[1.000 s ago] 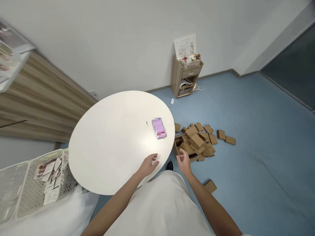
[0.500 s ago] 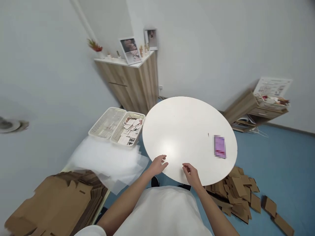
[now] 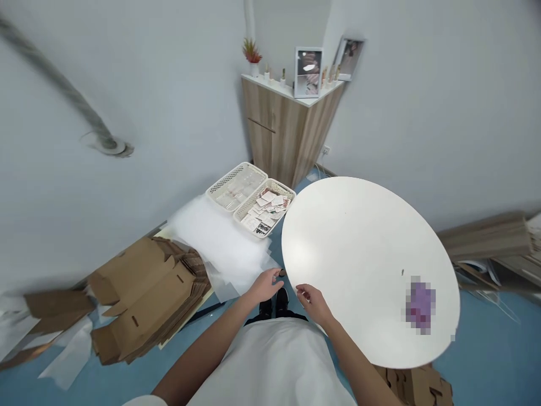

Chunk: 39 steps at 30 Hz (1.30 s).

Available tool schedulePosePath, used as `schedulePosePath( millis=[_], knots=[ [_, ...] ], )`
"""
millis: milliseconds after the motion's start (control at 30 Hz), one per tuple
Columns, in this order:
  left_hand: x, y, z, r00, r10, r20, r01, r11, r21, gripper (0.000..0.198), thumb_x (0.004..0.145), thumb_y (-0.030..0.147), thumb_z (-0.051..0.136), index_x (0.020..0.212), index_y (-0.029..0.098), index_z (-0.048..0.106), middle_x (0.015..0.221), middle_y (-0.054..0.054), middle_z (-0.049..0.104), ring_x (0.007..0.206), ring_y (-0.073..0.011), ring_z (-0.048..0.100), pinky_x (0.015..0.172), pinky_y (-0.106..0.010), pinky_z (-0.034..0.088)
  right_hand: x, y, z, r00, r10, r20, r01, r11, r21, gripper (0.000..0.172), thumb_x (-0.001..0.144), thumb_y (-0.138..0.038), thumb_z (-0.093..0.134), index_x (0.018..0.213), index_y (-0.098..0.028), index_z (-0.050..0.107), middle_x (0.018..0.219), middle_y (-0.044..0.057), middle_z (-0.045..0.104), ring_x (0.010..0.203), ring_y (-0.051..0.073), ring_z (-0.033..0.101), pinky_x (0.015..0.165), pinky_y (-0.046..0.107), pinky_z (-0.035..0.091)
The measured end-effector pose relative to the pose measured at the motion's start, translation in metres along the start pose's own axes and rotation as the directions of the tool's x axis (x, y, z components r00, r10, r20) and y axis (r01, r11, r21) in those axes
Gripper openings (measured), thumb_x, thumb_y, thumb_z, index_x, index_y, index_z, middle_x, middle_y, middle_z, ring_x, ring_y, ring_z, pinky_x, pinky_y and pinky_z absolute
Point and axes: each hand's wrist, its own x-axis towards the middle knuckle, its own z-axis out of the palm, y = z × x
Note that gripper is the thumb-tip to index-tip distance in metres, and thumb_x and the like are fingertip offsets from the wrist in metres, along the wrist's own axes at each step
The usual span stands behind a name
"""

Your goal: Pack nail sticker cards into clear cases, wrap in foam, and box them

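Observation:
My left hand (image 3: 266, 285) hovers over the gap between the round white table (image 3: 355, 248) and a pile of white translucent sheets (image 3: 207, 234). Its fingers are loosely curved, apart from the thumb, and nothing is in them. Over the table's near left edge, my right hand (image 3: 315, 303) is also empty, with bent, relaxed fingers. A purple item (image 3: 421, 304), blurred into blocks so its kind is hidden, lies at the right of the table. Near it is a tiny dark piece (image 3: 402, 272).
Left stand flat cardboard boxes (image 3: 147, 282) in a stack. Beyond the sheets sit a basket of clear packets (image 3: 210, 194) and a basket of cards (image 3: 238, 217). A wooden cabinet (image 3: 276, 132) fills the corner. More cardboard (image 3: 416, 386) lies below the table's right side.
My view has swung left, so the table, baskets and cabinet appear farther right. Both hands are still empty and now nearer each other, with the right one closer to the table's left edge.

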Motion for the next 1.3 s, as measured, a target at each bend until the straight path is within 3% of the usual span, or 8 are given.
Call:
schedulePosePath(
  millis=[133, 267, 433, 633, 733, 967, 1133, 1300],
  knots=[
    [-0.004, -0.011, -0.011, 0.997, -0.063, -0.037, 0.063, 0.998, -0.018, 0.054, 0.071, 0.044, 0.052, 0.118, 0.018, 0.047, 0.119, -0.01, 0.052, 0.099, -0.0228, 0.054, 0.08, -0.031, 0.043, 0.023, 0.005, 0.001, 0.996, 0.003, 0.091, -0.003, 1.0, -0.006, 0.03, 0.077, -0.035, 0.043, 0.096, -0.018, 0.058, 0.084, 0.005, 0.063, 0.068, 0.015, 0.056, 0.066, 0.03, 0.046],
    [-0.002, -0.021, -0.028, 0.989, -0.045, -0.142, 0.041, 0.999, -0.029, 0.052, 0.071, 0.043, 0.052, 0.117, 0.018, 0.048, 0.116, -0.011, 0.053, 0.095, -0.0226, 0.055, 0.077, -0.031, 0.044, 0.046, -0.003, 0.005, 0.996, -0.013, 0.088, 0.011, 1.0, 0.018, 0.03, 0.076, -0.037, 0.044, 0.095, -0.018, 0.058, 0.085, 0.005, 0.063, 0.068, 0.015, 0.056, 0.066, 0.03, 0.046],
    [-0.001, -0.03, -0.058, 0.967, 0.046, -0.25, -0.053, 0.998, -0.022, 0.047, 0.071, 0.039, 0.053, 0.114, 0.018, 0.05, 0.109, -0.011, 0.057, 0.089, -0.0211, 0.057, 0.072, -0.03, 0.045, 0.076, -0.026, 0.015, 0.998, -0.031, 0.049, 0.027, 0.997, 0.067, 0.03, 0.074, -0.04, 0.047, 0.092, -0.019, 0.059, 0.079, 0.005, 0.063, 0.065, 0.016, 0.057, 0.064, 0.031, 0.047],
    [0.001, -0.039, -0.094, 0.958, 0.084, -0.274, -0.093, 0.995, -0.021, 0.045, 0.071, 0.036, 0.055, 0.111, 0.017, 0.052, 0.106, -0.011, 0.058, 0.084, -0.0208, 0.059, 0.07, -0.031, 0.045, 0.108, -0.062, 0.034, 0.998, -0.044, -0.037, 0.046, 0.998, 0.05, 0.033, 0.071, -0.04, 0.049, 0.094, -0.019, 0.059, 0.08, 0.004, 0.063, 0.065, 0.016, 0.056, 0.063, 0.032, 0.047],
    [0.01, -0.039, -0.104, 0.96, 0.1, -0.26, -0.113, 0.993, -0.036, 0.043, 0.071, 0.036, 0.056, 0.11, 0.018, 0.053, 0.107, -0.011, 0.058, 0.085, -0.0211, 0.059, 0.072, -0.032, 0.045, 0.116, -0.075, 0.043, 1.0, -0.016, -0.02, 0.017, 0.999, 0.043, 0.033, 0.072, -0.04, 0.049, 0.096, -0.02, 0.059, 0.082, 0.004, 0.063, 0.067, 0.016, 0.056, 0.062, 0.031, 0.047],
    [0.048, -0.027, -0.122, 0.965, 0.076, -0.252, -0.113, 0.985, -0.132, 0.041, 0.069, 0.036, 0.059, 0.107, 0.019, 0.056, 0.113, -0.01, 0.055, 0.092, -0.0218, 0.057, 0.075, -0.032, 0.046, 0.152, -0.083, 0.031, 0.988, 0.012, -0.152, -0.018, 0.999, -0.039, 0.029, 0.071, -0.037, 0.05, 0.094, -0.021, 0.06, 0.093, 0.005, 0.062, 0.078, 0.017, 0.057, 0.071, 0.034, 0.047],
    [0.089, -0.009, -0.143, 0.973, -0.054, -0.224, -0.011, 0.961, -0.276, 0.044, 0.067, 0.039, 0.062, 0.104, 0.016, 0.058, 0.111, -0.012, 0.057, 0.096, -0.023, 0.057, 0.079, -0.032, 0.046, 0.211, -0.089, 0.01, 0.973, 0.009, -0.233, -0.024, 0.998, -0.061, 0.03, 0.073, -0.037, 0.048, 0.096, -0.02, 0.058, 0.098, 0.007, 0.059, 0.081, 0.018, 0.056, 0.074, 0.036, 0.046],
    [0.146, 0.004, -0.158, 0.975, -0.161, -0.155, 0.084, 0.908, -0.411, 0.058, 0.063, 0.045, 0.065, 0.112, 0.017, 0.053, 0.121, -0.013, 0.05, 0.108, -0.0248, 0.049, 0.083, -0.031, 0.043, 0.276, -0.096, 0.001, 0.98, -0.04, -0.193, 0.027, 0.997, -0.071, 0.033, 0.073, -0.039, 0.05, 0.098, -0.02, 0.058, 0.101, 0.008, 0.054, 0.083, 0.017, 0.054, 0.074, 0.035, 0.047]
  ],
)
